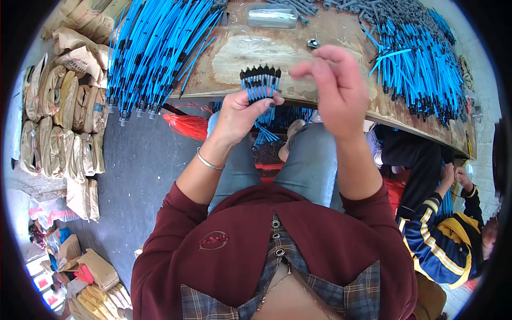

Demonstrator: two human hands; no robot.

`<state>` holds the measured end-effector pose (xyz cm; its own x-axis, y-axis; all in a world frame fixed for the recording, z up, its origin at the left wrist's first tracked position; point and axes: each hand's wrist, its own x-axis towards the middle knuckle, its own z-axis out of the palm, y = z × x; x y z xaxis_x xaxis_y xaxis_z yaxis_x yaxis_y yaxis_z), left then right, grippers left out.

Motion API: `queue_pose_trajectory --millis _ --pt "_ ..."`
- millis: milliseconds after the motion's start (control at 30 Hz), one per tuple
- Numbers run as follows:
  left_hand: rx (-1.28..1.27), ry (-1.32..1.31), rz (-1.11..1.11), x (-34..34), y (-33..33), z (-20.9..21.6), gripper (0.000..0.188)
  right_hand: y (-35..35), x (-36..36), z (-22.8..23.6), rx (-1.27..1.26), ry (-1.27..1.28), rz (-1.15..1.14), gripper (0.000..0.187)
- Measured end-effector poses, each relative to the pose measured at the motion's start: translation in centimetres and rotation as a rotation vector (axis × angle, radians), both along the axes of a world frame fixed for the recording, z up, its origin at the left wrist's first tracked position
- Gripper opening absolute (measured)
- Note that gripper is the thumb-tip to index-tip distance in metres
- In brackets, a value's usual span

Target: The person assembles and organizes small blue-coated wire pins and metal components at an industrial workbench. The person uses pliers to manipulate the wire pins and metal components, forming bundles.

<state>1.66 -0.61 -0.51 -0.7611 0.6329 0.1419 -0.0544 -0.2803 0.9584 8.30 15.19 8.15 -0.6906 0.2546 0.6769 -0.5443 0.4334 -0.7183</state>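
Item: bundle of blue tubes [260, 85], thin, each capped with a black tip, tips lined up level in a fan. Location: gripped in the left hand [240, 114] just above the near edge of the tabletop [256, 50], tube tails hanging down toward the lap.

Left hand: closed around the bundle's midsection, thumb across the front; a silver bangle [208, 161] sits on the wrist.

Right hand [333, 88]: raised beside the bundle, blurred by motion, fingers pinched narrowly together; whether they hold a single tube or tip, I cannot tell.

Step in hand, by judgement: gathering tipped tubes into a hand-held batch, tips kept even. The next move would seem to call for bringing the right fingers onto the row of black tips without upsetting their alignment, while the left grip stays firm.

Surroundings, outward:
- Large sheaf of blue tubes [154, 48], tipped ends overhanging the tabletop's left edge.
- Second heap of blue tubes [421, 58] on the tabletop's right side, with grey fittings [384, 8] beyond it.
- Clear plastic box [272, 16] at the far edge; small black round part [313, 44] near it.
- Red plastic netting [186, 125] under the tabletop.
- Stacked tan sacks [64, 122] on the floor, left.
- A co-worker in a striped jacket sleeve [432, 229], right, handling blue tubes.
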Motion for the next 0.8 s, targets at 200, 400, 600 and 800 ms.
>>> queue_pose_trajectory --millis 200,400,600,800 --pt "0.014 0.005 -0.048 -0.5 0.0 0.2 0.018 1.1 2.2 -1.3 -0.145 -0.252 0.301 0.011" --pt "-0.100 -0.022 -0.019 -0.7 -0.2 0.8 0.018 -3.0 2.0 -7.2 -0.451 -0.207 0.668 0.009" --pt "0.008 -0.016 -0.060 -0.9 -0.4 0.4 0.019 -4.8 4.2 -4.9 -0.050 -0.199 0.767 0.001" --pt "0.032 -0.080 -0.050 -0.7 -0.2 0.7 0.019 -0.4 3.3 -1.2 0.115 -0.172 0.097 0.008"
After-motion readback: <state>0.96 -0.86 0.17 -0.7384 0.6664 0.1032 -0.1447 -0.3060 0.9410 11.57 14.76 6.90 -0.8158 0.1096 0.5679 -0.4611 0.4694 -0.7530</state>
